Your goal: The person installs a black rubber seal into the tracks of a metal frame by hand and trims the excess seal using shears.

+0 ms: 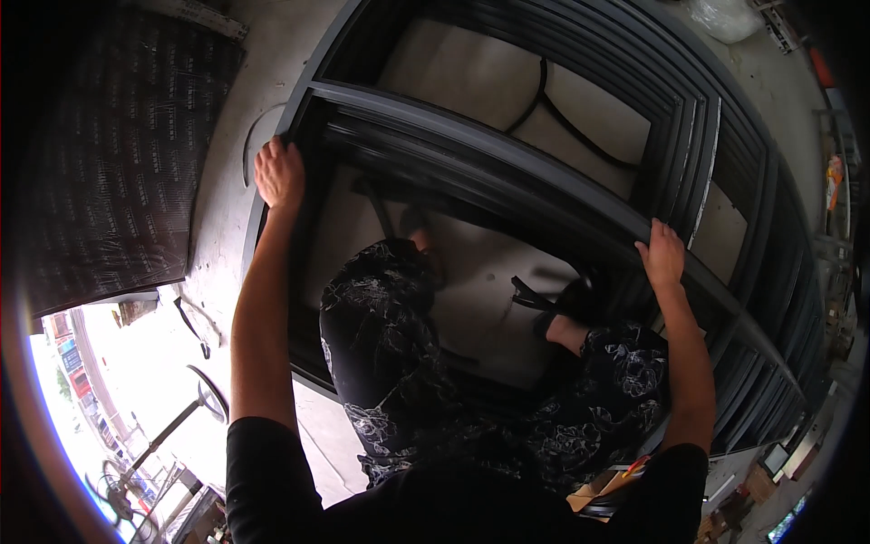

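A stack of large dark grey metal frames [489,150], which look like window or door frames, surrounds my legs. My left hand [279,174] is closed around the outer side bar at the left, its fingers over the edge. Farther right, my right hand [663,256] grips the long crossbar [562,198] that runs across the top frame, and its fingertips curl over the far side. The undersides of both grips are hidden. My feet stand on the concrete floor, seen through the near opening.
Black curved straps [544,86] lie on the floor inside the far opening. At the left is a large dark sheet [118,154] with printed film. More frames [779,363] are stacked at the right. A clear plastic bundle [725,18] sits at the far right. Bright daylight enters at lower left.
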### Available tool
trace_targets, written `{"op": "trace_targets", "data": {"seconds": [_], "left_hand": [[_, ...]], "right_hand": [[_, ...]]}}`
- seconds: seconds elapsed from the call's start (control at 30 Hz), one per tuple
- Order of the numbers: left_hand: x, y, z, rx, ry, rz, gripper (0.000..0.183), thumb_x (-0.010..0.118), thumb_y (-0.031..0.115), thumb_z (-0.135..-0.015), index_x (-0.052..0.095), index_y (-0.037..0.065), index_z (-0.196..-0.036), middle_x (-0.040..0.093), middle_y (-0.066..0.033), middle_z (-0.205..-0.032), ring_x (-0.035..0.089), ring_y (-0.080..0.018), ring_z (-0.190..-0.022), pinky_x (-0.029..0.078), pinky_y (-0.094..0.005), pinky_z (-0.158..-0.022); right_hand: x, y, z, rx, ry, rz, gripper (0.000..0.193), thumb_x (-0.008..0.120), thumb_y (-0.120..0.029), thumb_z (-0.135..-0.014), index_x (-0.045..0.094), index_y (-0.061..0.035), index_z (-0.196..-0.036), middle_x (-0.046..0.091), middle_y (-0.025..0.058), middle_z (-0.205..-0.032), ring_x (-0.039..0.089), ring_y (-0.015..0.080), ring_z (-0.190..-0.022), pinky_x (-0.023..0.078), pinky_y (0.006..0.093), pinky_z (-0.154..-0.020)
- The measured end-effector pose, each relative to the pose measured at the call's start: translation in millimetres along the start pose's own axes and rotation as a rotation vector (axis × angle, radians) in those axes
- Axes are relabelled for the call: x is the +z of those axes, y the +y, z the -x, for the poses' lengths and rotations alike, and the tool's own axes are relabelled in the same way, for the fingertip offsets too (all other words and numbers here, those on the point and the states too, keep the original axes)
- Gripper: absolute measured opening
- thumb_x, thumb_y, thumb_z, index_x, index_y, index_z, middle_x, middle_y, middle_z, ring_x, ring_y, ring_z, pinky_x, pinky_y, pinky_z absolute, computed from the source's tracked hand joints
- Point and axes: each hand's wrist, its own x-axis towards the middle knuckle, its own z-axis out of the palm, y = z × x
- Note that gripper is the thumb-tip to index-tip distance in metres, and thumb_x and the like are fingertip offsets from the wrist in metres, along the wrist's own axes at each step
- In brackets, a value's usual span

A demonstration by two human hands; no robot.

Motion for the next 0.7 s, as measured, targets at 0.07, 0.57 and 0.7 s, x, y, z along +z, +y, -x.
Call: {"op": "trace_targets", "data": {"seconds": [0.07,0.57,0.7], "left_hand": [[-15.8,57.2,5.9,0.196,0.041,0.208,0.037,0.061,0.029,-0.088,0.057,0.008,-0.118,0.058,-0.0103,-0.12,0.055,-0.0307,-0.11,0.045,-0.0423,-0.092],[-36.6,358.5,127.1,0.97,-0.145,0.462,0.057,0.077,0.035,-0.068,0.057,0.012,-0.116,0.06,-0.0033,-0.112,0.055,-0.0223,-0.112,0.036,-0.0418,-0.104],[-29.0,358.5,126.1,1.012,-0.103,0.4,0.047,0.071,0.036,-0.074,0.058,0.011,-0.111,0.059,-0.0035,-0.103,0.055,-0.0222,-0.103,0.036,-0.04,-0.098]], "right_hand": [[-8.9,-14.3,-4.1,-0.013,0.055,-0.071,0.056,0.08,-0.022,-0.074,0.054,0.0,-0.12,0.063,0.0149,-0.107,0.06,0.0312,-0.101,0.048,0.0412,-0.087],[-10.9,-92.5,-52.6,-0.111,0.148,-0.276,0.046,0.077,-0.029,-0.074,0.055,-0.0078,-0.107,0.063,0.0077,-0.097,0.061,0.0279,-0.094,0.049,0.0405,-0.076],[-6.5,-94.5,-55.5,-0.136,0.218,-0.246,0.042,0.079,-0.029,-0.072,0.055,-0.0083,-0.101,0.063,0.0059,-0.094,0.061,0.0254,-0.092,0.048,0.0399,-0.073]]}}
